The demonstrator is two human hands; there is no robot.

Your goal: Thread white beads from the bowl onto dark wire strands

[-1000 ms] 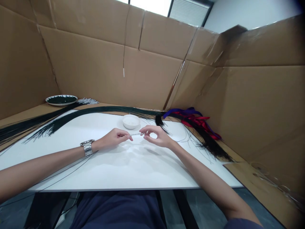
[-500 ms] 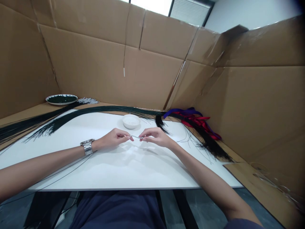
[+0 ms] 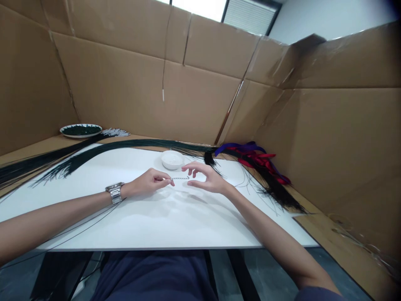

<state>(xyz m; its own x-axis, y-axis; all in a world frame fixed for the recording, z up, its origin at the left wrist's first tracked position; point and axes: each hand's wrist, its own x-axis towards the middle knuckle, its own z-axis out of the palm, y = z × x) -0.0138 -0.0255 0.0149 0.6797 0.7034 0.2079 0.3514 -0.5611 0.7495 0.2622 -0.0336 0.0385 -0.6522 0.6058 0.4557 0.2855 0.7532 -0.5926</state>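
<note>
My left hand (image 3: 156,180) is closed in a pinch on a thin beaded cord (image 3: 181,178), a short dark-and-light speckled length that sticks out to the right of the fingertips. Its far end bends slightly upward. Thumb and fingers apart, my right hand (image 3: 207,177) stands open around that free end; whether it touches the cord I cannot tell. Dark thin strands (image 3: 90,226) run from beneath my left wrist toward the lower left. Just behind the hands is a small white bowl (image 3: 172,166); its contents are too pale to make out.
Bundles of dark cords (image 3: 131,143) lie along the back of the white table (image 3: 175,225). At the back left are a plate (image 3: 99,131) of dark material and white-tipped cord ends (image 3: 117,132). Purple and red ribbons (image 3: 260,158) lie at right. Cardboard walls (image 3: 125,88) enclose the table.
My right hand has let go of the beaded cord's end and its fingers have spread apart. More of the cord now shows. My left hand has stayed in place.
</note>
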